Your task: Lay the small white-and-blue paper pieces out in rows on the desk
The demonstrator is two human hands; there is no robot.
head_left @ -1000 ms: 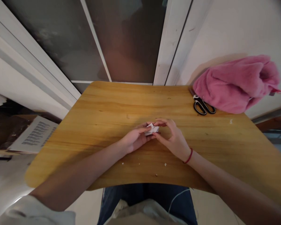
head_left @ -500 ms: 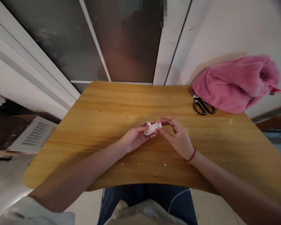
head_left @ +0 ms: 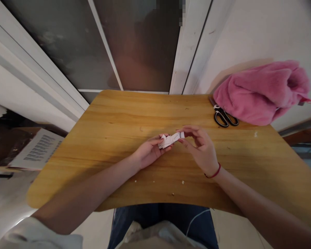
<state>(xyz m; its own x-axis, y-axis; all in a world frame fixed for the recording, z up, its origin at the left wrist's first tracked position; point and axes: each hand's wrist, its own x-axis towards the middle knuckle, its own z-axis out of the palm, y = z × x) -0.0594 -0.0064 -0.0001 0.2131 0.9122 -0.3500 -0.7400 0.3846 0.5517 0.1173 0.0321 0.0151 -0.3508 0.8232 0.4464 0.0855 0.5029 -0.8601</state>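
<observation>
Several small white paper pieces lie stacked unevenly in my left hand, the thumb pressing on top and the fingers beneath. Faint dark lines mark the paper. At the right end of the stack, my right hand pinches a white paper slip between thumb and fingers; it sticks out past the others and still overlaps them. A red cord circles my right wrist. Both hands are just above the middle of the wooden table. What is printed on the slips is too small to read.
Black-handled scissors lie at the back right, their blades partly beside a pink plush cloth bundle. Tiny white crumbs dot the table near its front edge. A cardboard box stands to the left, below a sliding door.
My right hand has moved slightly to the right and away from me, drawing the pinched slip farther out of the stack. My left hand has stayed almost still.
</observation>
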